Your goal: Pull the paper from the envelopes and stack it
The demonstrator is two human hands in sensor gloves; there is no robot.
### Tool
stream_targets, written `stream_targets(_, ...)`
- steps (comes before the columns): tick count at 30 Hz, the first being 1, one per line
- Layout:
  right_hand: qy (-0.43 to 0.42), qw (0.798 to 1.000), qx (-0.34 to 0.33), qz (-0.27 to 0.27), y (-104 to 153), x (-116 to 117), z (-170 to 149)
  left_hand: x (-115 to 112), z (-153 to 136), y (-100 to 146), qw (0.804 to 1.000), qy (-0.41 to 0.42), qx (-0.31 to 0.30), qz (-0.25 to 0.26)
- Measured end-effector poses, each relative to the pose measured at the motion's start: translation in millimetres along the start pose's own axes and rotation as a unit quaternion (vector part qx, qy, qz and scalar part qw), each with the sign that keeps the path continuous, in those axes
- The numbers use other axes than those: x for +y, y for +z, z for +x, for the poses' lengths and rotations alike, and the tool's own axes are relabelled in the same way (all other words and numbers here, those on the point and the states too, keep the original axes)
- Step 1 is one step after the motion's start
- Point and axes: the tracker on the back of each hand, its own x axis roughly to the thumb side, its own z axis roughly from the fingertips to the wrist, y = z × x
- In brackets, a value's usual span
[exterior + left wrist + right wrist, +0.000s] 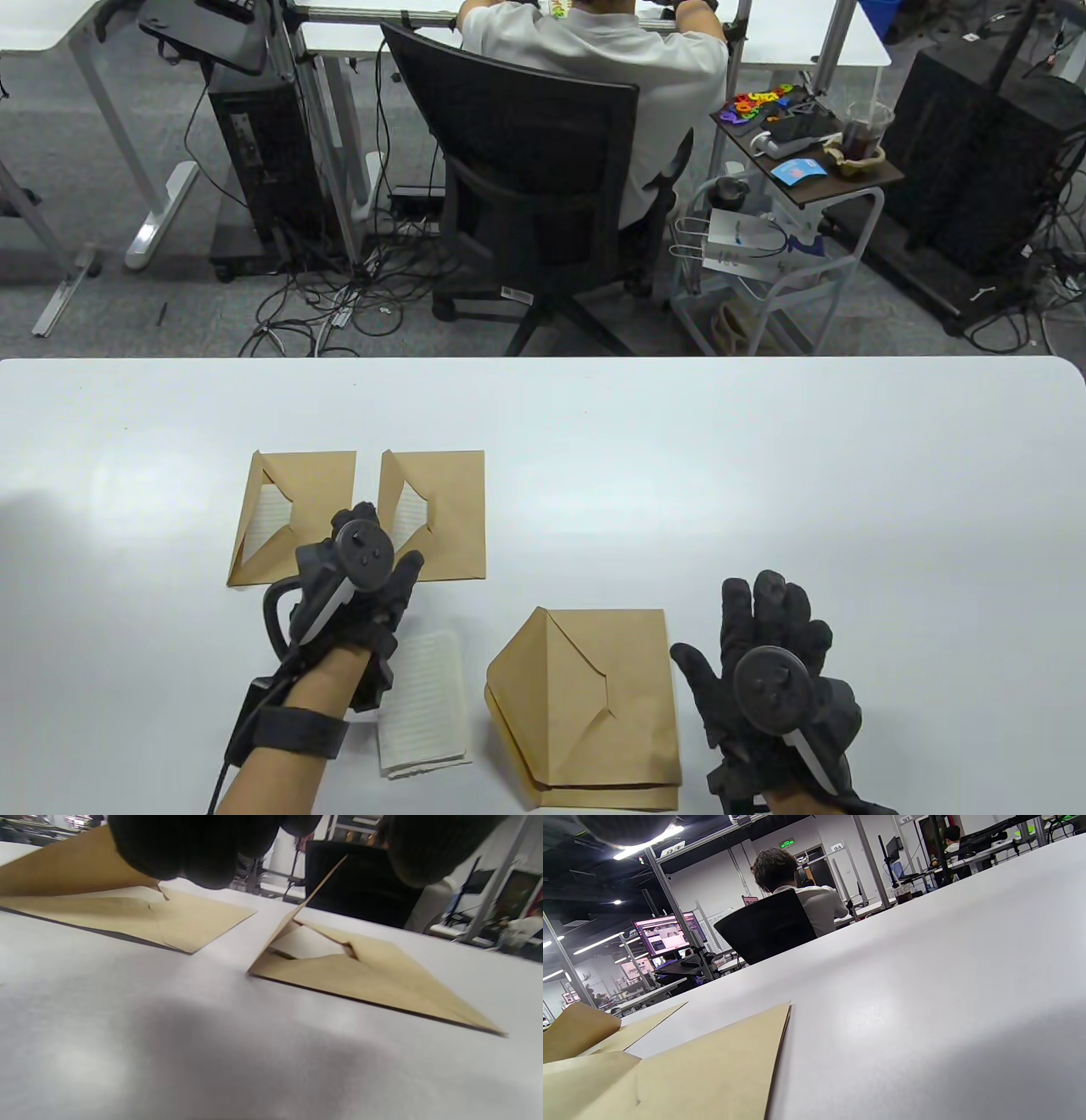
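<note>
Reaching with my left hand point(361, 586) toward the two far envelopes, I judge the step in hand to be taking the next sheet out. My fingers hover just short of the right far envelope point(437, 522), gripping nothing; from the wrist view I cannot tell whether they touch it yet. To do this well I should pin the envelope's body flat, pinch only the white edge showing in the triangular opening, and draw it straight out along the table point(764, 475) so the flap does not tear or the envelope slide with it.

My right hand point(772, 671) lies spread and empty on the table, just beside the near envelopes point(594, 705); it could come over to hold the envelope down.

The left far envelope point(293, 518) has its flap lifted and lined white paper visible inside. The right far one shows the same. The near ones, stacked one on another, show no paper and look emptied. The pulled paper point(424, 700) lies near my left wrist, between it and that stack.
</note>
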Motion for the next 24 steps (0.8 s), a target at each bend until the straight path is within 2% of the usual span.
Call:
stream_targets(3, -0.001, 1.0, -0.005, 0.001, 0.4, 0.6, 1.1, -5.2, 5.9, -18.3, 0.999, -0.035, 0.034, -0.014)
stream_targets(8, -0.002, 1.0, -0.012, 0.006, 1.8, 2.1, 3.7, -20.8, 7.6, -32.1, 0.997, -0.047, 0.056, -0.036)
stream_targets(13, -0.001, 1.0, -0.015, 0.01, 2.1, 3.2, 4.7, -28.1, 15.4, -30.6, 0.993, -0.1, 0.056, -0.011)
stream_targets(24, -0.013, 1.0, -0.009, 0.02, 2.4, 4.2, 5.0, -24.5, 13.6, -31.7, 0.99, -0.112, 0.088, 0.005)
